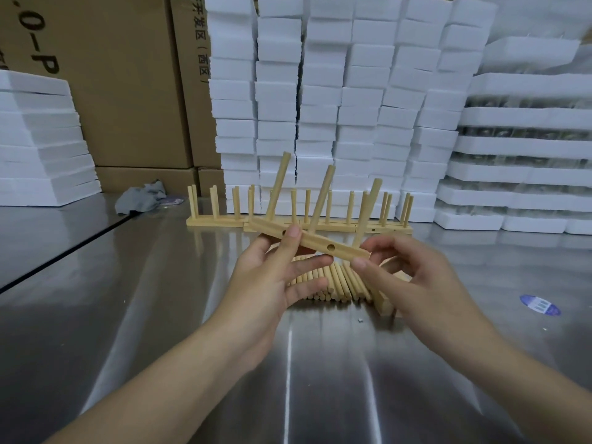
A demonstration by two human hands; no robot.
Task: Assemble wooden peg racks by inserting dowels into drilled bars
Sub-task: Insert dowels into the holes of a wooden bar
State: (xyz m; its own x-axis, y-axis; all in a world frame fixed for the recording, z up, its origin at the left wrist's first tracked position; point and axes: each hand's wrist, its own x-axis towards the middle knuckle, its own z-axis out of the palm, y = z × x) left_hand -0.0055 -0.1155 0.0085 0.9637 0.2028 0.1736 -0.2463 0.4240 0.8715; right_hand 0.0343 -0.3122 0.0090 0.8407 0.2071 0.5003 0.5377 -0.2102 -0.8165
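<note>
The left hand (pixel 266 283) grips the drilled bar (pixel 317 243), held tilted above the steel surface (pixel 160 315), thumb on top and fingers (pixel 307 262) beneath; the right hand (pixel 413 283) pinches the bar's right end at the foot of its third dowel (pixel 365 213); two holes show empty; loose dowels (pixel 333 283) lie heaped under the hands; finished racks (pixel 217 221) stand behind; the cardboard boxes (pixel 128 91) are closed, contents hidden; stacked foam trays (pixel 512 174) at right hold something glassy, too blurred to name.

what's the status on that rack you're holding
Left hand, right hand both gripping the bar. Two dowels seated, third dowel at its right end. Loose dowels underneath, nothing blocking.
</note>
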